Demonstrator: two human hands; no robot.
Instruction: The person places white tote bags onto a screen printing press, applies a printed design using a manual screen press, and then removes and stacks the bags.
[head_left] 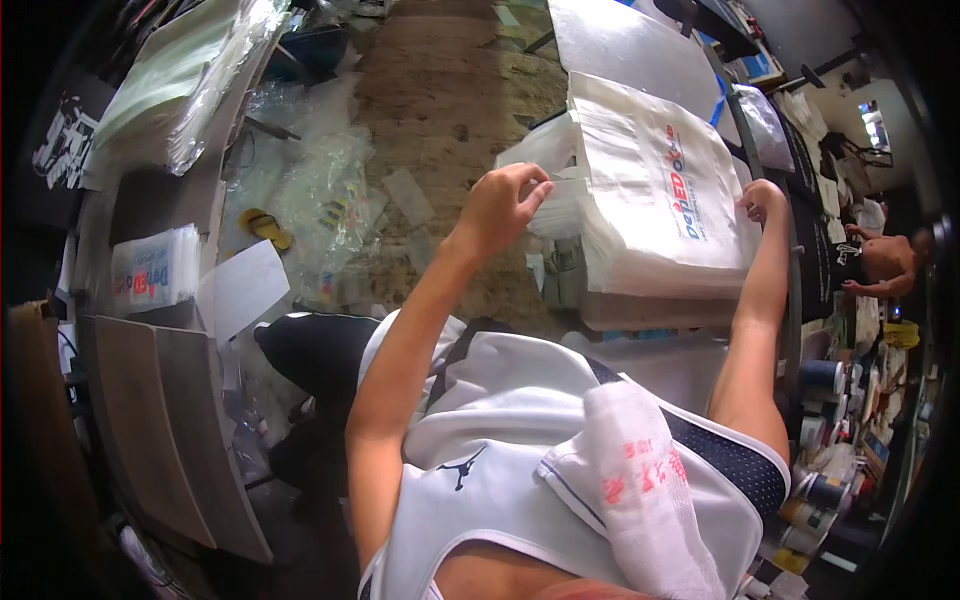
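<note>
A thick stack of flat white printed bags (640, 215), with red and blue lettering on the top one, lies in front of me, right of the middle. Thin translucent flaps (560, 205) hang from its left side. Beside that left edge is my left hand (508, 203), fingers curled and thumb pressed toward them; whatever they pinch is too small to make out. My right hand (765, 201) is closed at the stack's right edge, its fingertips against the rim of the top bag. What lies between those fingertips is hidden.
Beyond the stack is a pale board (640, 45). At left stand a smaller printed pile (155, 265) and a heap of clear-wrapped sheets (185, 85). Loose plastic (300, 150) and a yellow sandal (265, 228) litter the floor. Another person (885, 265) is far right, near several containers (822, 378).
</note>
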